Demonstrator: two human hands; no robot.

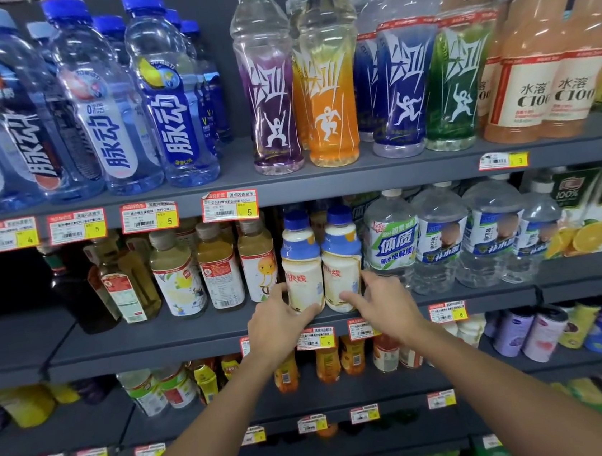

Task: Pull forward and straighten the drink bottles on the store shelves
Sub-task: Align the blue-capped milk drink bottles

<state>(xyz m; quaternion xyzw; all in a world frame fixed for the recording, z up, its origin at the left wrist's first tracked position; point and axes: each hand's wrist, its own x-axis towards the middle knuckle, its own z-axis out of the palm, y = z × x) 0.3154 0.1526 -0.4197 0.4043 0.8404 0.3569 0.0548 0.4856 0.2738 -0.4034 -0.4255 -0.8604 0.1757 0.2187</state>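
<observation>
The left hand curls around the left milk bottle. The right hand curls around the right milk bottle on the shelf.

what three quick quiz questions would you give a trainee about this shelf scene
1. True or false: the left hand grips the left milk bottle and the right hand grips the right milk bottle on the topmost shelf in view.
2. The caps of those two milk bottles are: A red, B blue, C green.
3. Fill in: the purple bottle stands directly ___ of the orange bottle.

Key: 1 false, they stand on the second shelf; 2 B; 3 left.
</observation>
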